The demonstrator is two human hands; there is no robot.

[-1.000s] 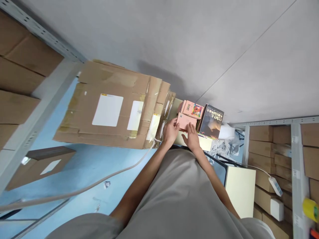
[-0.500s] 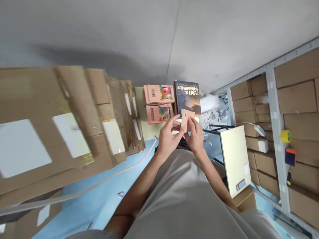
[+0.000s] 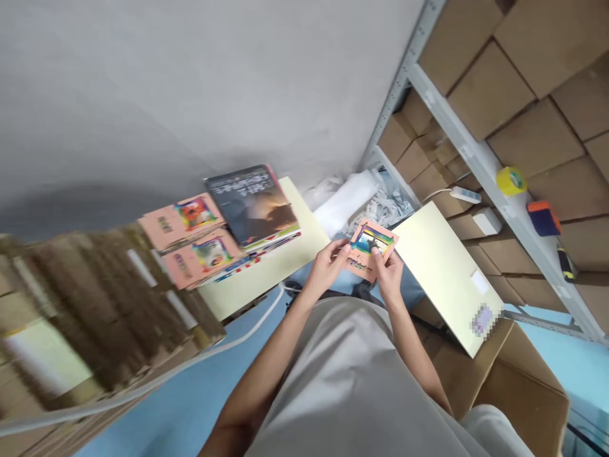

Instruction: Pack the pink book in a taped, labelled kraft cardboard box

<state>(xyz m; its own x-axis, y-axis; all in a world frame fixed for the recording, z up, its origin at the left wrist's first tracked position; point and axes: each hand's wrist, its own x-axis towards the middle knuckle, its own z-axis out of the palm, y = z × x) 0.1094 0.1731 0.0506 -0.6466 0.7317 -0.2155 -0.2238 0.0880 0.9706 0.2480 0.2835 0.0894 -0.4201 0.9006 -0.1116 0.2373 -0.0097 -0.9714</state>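
Observation:
A small pink booklet with a framed picture on its cover is held in front of my body. My left hand pinches its left edge between thumb and fingers. On the opposite edge is my right hand, its thumb lying over the cover and the fingers behind. Two stacks of similar pink booklets, an upper stack and a lower stack, lie to the left on a pale table. Beside them sits a larger dark book on a pile of other books.
Cardboard cartons stand packed at the left. On the right, a pale board slants above an open cardboard box. A metal shelf holds boxes and yellow tape. A white cable crosses the blue floor.
My view has swung to the right. The booklet has turned so its picture cover now faces up, and both hands have carried it away from the stacks towards the pale board.

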